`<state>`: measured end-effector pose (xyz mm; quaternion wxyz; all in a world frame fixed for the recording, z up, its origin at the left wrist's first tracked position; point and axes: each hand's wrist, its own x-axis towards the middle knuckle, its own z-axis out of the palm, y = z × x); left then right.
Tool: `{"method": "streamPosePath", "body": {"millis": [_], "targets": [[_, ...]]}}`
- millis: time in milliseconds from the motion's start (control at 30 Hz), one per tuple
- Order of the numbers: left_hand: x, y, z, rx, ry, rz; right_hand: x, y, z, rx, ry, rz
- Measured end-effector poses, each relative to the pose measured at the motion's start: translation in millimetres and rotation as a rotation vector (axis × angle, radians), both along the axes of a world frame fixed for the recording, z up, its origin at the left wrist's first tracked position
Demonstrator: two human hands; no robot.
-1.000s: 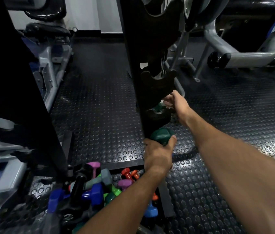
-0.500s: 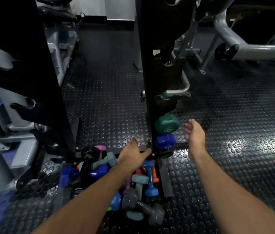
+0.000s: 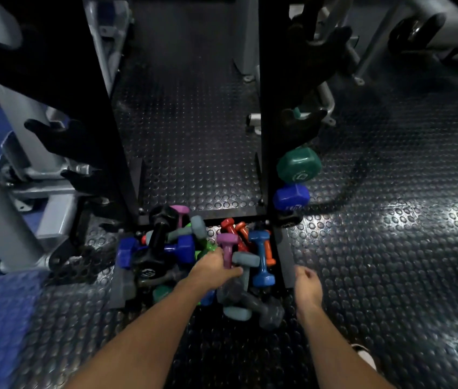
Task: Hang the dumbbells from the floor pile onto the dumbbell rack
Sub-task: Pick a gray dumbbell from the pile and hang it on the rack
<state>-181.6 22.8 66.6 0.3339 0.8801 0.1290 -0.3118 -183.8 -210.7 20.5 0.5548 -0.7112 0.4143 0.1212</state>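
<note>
Reaching down with the left hand [image 3: 216, 269] into the floor pile [image 3: 202, 259] at the foot of the dumbbell rack [image 3: 271, 130], fingers closing around the handle of the purple dumbbell [image 3: 227, 248], thumb side against a grey one just beside it; judging this the pick for the next hang. Hanging idle over the studded floor [image 3: 390, 248] with the right hand [image 3: 307, 284], fingers loosely curled and holding nothing, probably waiting to steady the load at the rack. Already sitting on the rack's lowest pegs: two dumbbells, one green dumbbell [image 3: 298, 165] above one blue dumbbell [image 3: 291, 197], stacked low, likely to fill upward. Counting in the pile: two purple, two orange-red, several blue and grey, one black at least; tangled too closely for an exact total.
</note>
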Motion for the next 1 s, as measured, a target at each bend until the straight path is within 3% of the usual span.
{"method": "streamPosePath", "body": {"millis": [200, 600, 1000], "targets": [[-10.1, -12.8, -35.6, 0.141, -0.026, -0.172, -26.2, -0.4, -59.3, -0.025, 0.166, 0.111], [-16.2, -31.3, -64.0, 0.282, 0.021, -0.381, -38.8, -17.6, -112.8, 0.046, 0.294, 0.217], [-16.7, -37.1, -78.3, 0.355, 0.068, -0.459, -60.5, -11.7, -98.9, 0.276, 0.427, 0.277]]}}
